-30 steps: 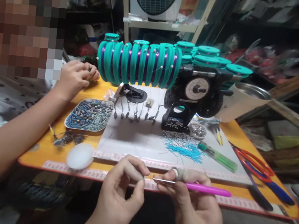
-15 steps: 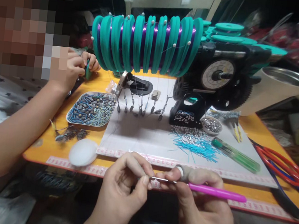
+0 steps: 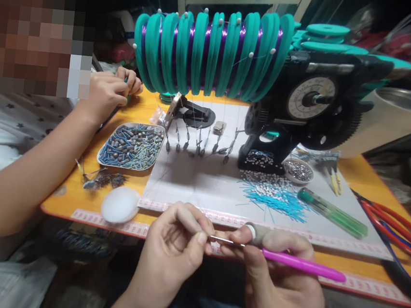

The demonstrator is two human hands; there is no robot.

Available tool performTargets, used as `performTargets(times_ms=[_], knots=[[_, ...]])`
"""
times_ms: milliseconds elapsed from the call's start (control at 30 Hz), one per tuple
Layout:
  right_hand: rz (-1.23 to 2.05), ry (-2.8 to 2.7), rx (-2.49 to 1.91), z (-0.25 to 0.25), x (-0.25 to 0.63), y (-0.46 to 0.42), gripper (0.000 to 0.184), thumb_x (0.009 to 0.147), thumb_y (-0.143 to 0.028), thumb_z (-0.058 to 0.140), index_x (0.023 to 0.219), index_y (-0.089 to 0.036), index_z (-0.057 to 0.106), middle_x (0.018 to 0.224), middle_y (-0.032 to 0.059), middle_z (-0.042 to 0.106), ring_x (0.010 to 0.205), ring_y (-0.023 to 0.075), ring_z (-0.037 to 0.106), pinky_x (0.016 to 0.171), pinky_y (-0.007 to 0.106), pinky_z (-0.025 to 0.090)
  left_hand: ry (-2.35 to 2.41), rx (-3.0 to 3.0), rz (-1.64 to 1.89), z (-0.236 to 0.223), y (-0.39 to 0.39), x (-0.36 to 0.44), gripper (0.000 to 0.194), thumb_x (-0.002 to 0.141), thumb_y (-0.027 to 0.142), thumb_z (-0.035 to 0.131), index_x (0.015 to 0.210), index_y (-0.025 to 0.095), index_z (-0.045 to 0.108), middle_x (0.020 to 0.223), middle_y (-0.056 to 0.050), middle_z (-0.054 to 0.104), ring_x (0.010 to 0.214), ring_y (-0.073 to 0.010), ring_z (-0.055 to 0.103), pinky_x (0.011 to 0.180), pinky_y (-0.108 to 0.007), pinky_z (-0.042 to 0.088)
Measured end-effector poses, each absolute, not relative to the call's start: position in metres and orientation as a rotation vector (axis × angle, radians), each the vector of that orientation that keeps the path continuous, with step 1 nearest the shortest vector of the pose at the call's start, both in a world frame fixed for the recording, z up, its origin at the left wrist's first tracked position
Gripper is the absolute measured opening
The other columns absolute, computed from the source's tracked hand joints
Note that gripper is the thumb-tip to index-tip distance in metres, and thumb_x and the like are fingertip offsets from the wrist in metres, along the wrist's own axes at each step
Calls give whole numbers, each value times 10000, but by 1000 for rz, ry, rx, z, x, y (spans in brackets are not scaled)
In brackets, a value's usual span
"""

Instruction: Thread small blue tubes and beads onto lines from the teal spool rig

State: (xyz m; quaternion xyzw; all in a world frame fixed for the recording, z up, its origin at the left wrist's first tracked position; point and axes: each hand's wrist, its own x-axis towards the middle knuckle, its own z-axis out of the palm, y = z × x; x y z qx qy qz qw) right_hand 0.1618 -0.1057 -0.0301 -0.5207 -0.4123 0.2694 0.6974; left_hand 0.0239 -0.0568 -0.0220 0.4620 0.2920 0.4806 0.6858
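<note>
My left hand point(image 3: 172, 257) is closed in a pinch at the near table edge, thumb and forefinger pressed on something too small to name. My right hand point(image 3: 280, 287), its forefinger wrapped in a grey sleeve, grips a pink-handled tool point(image 3: 300, 265) whose thin metal tip meets the left fingertips. Behind them lies a white sheet point(image 3: 202, 183) with a pile of thin blue tubes point(image 3: 276, 197). Above the sheet stands a black winder point(image 3: 303, 115) carrying a row of teal spools wound with purple line point(image 3: 211, 53), with small weighted rigs point(image 3: 199, 143) hanging below.
A metal tray of grey and blue sinkers point(image 3: 133, 146), a white round lid point(image 3: 119, 205), a small dish of beads point(image 3: 298, 171), a green tube point(image 3: 332, 213) and red-handled scissors point(image 3: 394, 228) lie on the orange table point(image 3: 370, 179). Another person's hands point(image 3: 106, 91) work at the far left.
The view has drawn closer and lower toward the table. The tool's tip, apart from my left fingertips a second ago, now touches them. The other person's hands stay busy at the left.
</note>
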Motion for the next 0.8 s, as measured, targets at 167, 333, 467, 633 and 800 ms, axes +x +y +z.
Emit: performTargets(times_ms=[167, 333, 467, 633, 800], knots=[[644, -872, -1127, -30, 159, -108, 204, 890, -126, 706, 911, -260, 553, 813, -42, 714, 800, 123, 768, 692, 159, 622, 652, 1026, 1073, -23, -55, 23, 161, 938, 214, 671, 807, 209, 577, 871, 0, 613, 753, -120, 574, 730, -223, 493], [620, -845, -1087, -31, 157, -109, 235, 879, -85, 713, 941, -258, 566, 836, -51, 721, 835, 96, 759, 775, 160, 622, 667, 1042, 1081, -22, -55, 23, 164, 935, 204, 674, 801, 204, 579, 880, -1, 617, 744, -111, 567, 731, -208, 487], [620, -849, -1061, -32, 155, -108, 232, 885, -78, 704, 955, -250, 564, 840, -25, 735, 830, 137, 766, 731, 232, 657, 677, 1044, 1084, -23, -55, 23, 168, 935, 207, 673, 796, 203, 578, 867, -3, 620, 730, -112, 567, 719, -213, 483], [571, -887, -1084, -32, 154, -108, 232, 885, -81, 699, 962, -255, 566, 872, -10, 756, 825, 147, 769, 704, 232, 655, 674, 1045, 1095, -23, -55, 23, 167, 929, 216, 681, 797, 205, 579, 864, -5, 624, 724, -117, 568, 703, -218, 480], [544, -909, -1100, -31, 155, -109, 236, 876, -66, 696, 955, -253, 574, 873, -11, 763, 839, 137, 764, 715, 207, 640, 679, 1030, 1101, -21, -55, 24, 167, 925, 218, 686, 793, 202, 584, 852, -5, 623, 727, -117, 571, 694, -214, 479]])
